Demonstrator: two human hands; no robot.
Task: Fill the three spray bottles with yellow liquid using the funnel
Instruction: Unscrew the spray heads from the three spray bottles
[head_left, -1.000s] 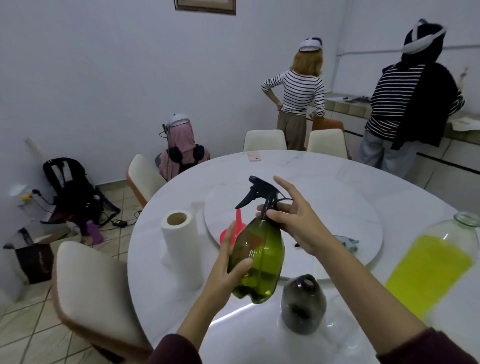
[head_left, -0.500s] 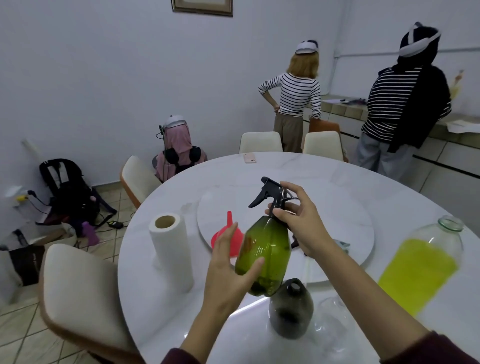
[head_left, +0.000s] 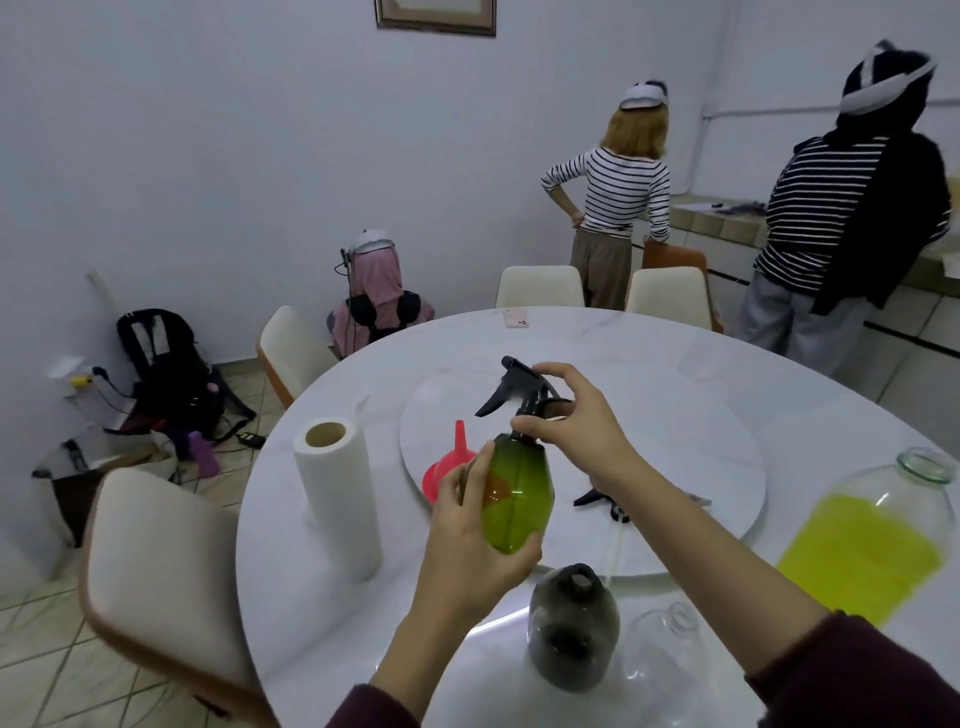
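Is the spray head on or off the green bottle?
On: the black spray head sits atop the green bottle, with the right hand gripping its collar.

Red funnel partly hidden behind left hand, green bottle.

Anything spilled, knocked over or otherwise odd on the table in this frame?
No spill shows. One oddity: a black spray head lies loose on the turntable, off its bottle. The left hand holds the green spray bottle while the right hand grips its nozzle collar.
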